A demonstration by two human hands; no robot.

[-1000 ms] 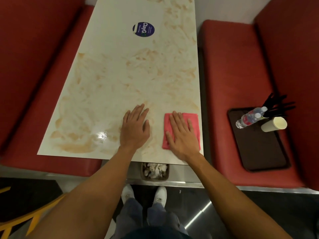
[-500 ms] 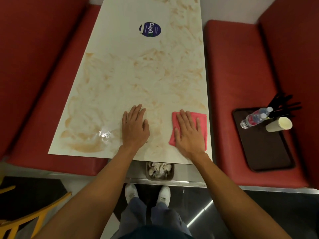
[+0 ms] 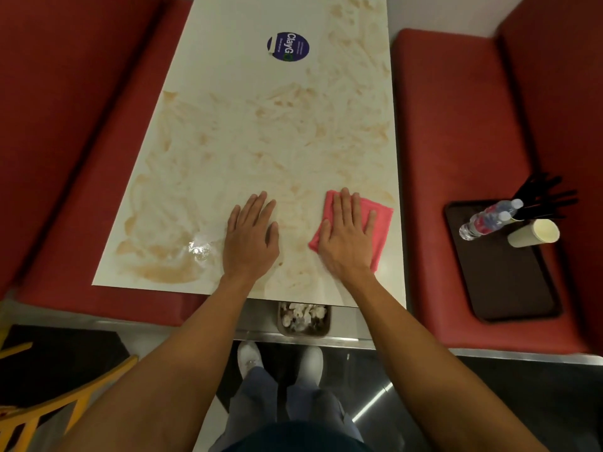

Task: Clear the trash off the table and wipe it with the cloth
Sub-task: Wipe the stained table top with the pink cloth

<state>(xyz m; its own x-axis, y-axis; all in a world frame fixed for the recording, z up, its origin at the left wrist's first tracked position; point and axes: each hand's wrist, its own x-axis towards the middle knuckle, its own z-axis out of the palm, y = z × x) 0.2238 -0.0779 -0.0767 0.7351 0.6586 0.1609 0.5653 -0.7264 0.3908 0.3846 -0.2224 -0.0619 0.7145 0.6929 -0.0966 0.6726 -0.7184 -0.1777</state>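
The long cream table (image 3: 248, 132) is smeared with brown streaks over most of its top. A folded pink cloth (image 3: 380, 220) lies near the front right corner. My right hand (image 3: 347, 239) presses flat on the cloth, fingers spread, covering its left part. My left hand (image 3: 249, 236) rests flat and open on the bare tabletop to the left of the cloth. A wet shiny patch (image 3: 199, 247) sits just left of my left hand. A blue round sticker (image 3: 288, 46) is stuck at the far end.
Red benches (image 3: 456, 151) flank the table on both sides. On the right bench a dark tray (image 3: 502, 282) carries a plastic bottle (image 3: 487, 220), a paper cup (image 3: 535, 233) and black cutlery. A bin of crumpled trash (image 3: 303, 318) sits below the table's near edge. A yellow chair (image 3: 36, 415) stands lower left.
My right hand has slid the cloth a little away from me and tilted it. The left hand stays flat in the same spot on the table.
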